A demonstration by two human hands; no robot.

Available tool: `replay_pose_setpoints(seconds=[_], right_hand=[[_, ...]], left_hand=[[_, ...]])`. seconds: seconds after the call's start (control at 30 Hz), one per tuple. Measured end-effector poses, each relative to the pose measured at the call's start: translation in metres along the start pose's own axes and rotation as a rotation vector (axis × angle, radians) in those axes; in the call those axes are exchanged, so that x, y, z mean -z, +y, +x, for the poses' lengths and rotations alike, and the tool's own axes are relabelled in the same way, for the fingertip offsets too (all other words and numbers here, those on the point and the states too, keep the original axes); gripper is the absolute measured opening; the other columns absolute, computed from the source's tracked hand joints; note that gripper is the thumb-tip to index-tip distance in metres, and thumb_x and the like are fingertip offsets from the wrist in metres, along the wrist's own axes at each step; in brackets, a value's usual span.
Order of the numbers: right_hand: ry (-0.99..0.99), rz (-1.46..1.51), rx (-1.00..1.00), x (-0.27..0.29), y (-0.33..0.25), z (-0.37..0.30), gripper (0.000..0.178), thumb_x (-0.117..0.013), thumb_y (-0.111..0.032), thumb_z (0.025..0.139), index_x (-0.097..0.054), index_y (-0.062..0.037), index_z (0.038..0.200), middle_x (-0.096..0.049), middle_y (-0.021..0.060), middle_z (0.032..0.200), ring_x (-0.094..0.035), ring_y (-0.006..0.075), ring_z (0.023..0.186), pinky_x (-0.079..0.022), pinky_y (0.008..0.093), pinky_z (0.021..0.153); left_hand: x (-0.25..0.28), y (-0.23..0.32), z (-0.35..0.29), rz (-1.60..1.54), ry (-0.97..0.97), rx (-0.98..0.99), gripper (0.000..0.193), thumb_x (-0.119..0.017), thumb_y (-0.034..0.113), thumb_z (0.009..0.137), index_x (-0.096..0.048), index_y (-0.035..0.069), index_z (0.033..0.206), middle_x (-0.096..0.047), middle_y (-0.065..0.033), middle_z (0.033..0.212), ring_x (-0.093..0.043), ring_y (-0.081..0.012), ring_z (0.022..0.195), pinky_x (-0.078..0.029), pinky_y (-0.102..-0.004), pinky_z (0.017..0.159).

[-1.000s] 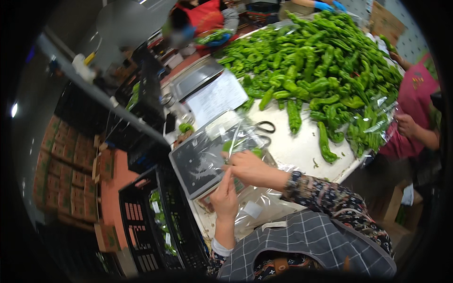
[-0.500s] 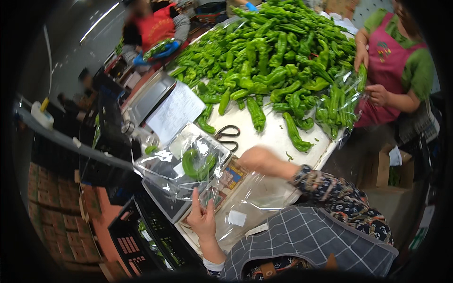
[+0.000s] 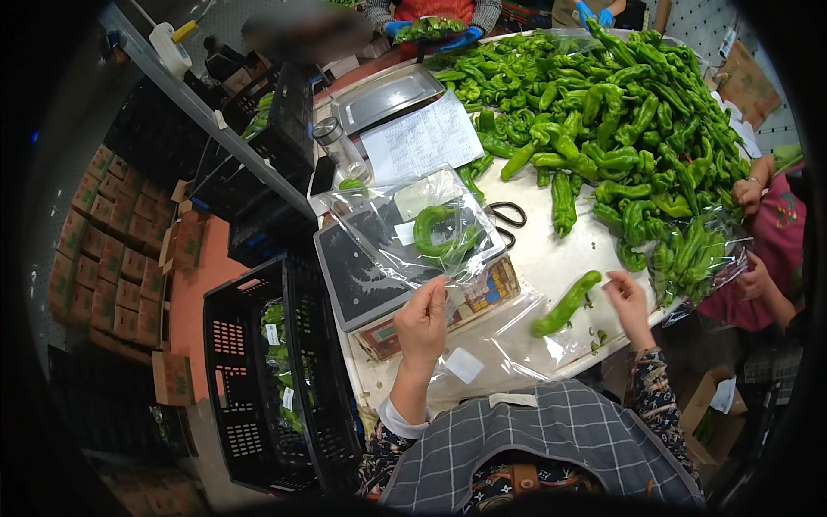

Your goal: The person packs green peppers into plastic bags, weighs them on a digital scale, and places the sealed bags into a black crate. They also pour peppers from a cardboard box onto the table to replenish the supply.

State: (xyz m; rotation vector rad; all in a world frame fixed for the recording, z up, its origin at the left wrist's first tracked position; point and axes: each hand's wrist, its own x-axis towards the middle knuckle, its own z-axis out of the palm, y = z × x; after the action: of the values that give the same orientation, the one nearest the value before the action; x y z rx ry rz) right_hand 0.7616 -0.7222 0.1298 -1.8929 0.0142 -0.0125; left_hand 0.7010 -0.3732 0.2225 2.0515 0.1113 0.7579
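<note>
My left hand [image 3: 422, 323] is closed in a pinch at the near edge of a clear plastic bag [image 3: 362, 220]. The bag lies over a dark flat-topped scale [image 3: 362, 284], with curved green peppers [image 3: 431, 231] inside it. My right hand [image 3: 629, 308] is at the table's near right, fingers apart and nothing seen in them. Just left of its fingertips a single long green pepper [image 3: 568, 303] lies on the white tabletop. More clear plastic film [image 3: 508, 345] with a white label [image 3: 464, 365] lies between my hands.
A large heap of green peppers [image 3: 620, 112] covers the far table. Scissors [image 3: 508, 215], a written sheet [image 3: 422, 138], a metal tray [image 3: 388, 96] and a glass jar [image 3: 343, 151] lie beyond the scale. A black crate [image 3: 250, 388] holds bagged peppers. Co-workers stand across and at right.
The view has turned. My left hand has gone from spread fingers to a pinch on the bag's edge. My right hand has moved right, away from the scale, to beside the single pepper.
</note>
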Motion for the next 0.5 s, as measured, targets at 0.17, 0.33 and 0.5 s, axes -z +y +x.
replay_pose_setpoints(seconds=[0.17, 0.33, 0.5], right_hand=[[-0.327, -0.685, -0.055, -0.066, -0.057, -0.033, 0.053, -0.058, -0.044, 0.076, -0.052, -0.0106, 0.117, -0.059, 0.0128, 0.062, -0.059, 0.0269, 0.060, -0.046, 0.0363, 0.059], [-0.236, -0.728, 0.071, -0.087, -0.028, -0.011, 0.049, -0.052, -0.046, 0.079, -0.054, -0.0106, 0.112, -0.062, 0.0180, 0.070, -0.060, 0.0356, 0.069, -0.047, 0.0409, 0.065], [-0.076, -0.387, 0.010, -0.069, -0.033, -0.005, 0.039, -0.060, -0.028, 0.078, -0.050, -0.0071, 0.109, -0.061, 0.0137, 0.080, -0.060, 0.0253, 0.072, -0.046, 0.0337, 0.066]], left_hand=[[-0.003, -0.002, -0.001, 0.019, 0.036, -0.038, 0.014, -0.059, 0.011, 0.083, -0.064, 0.003, 0.093, -0.062, -0.0131, 0.068, -0.059, -0.0177, 0.055, -0.044, -0.0258, 0.051], [0.000, -0.001, -0.002, 0.016, 0.028, -0.050, 0.014, -0.060, 0.011, 0.083, -0.064, 0.003, 0.094, -0.062, -0.0129, 0.068, -0.059, -0.0175, 0.054, -0.043, -0.0258, 0.050], [0.004, -0.005, -0.004, -0.007, 0.052, -0.031, 0.014, -0.059, 0.010, 0.083, -0.063, 0.002, 0.094, -0.060, -0.0111, 0.065, -0.057, -0.0154, 0.053, -0.043, -0.0252, 0.050]])
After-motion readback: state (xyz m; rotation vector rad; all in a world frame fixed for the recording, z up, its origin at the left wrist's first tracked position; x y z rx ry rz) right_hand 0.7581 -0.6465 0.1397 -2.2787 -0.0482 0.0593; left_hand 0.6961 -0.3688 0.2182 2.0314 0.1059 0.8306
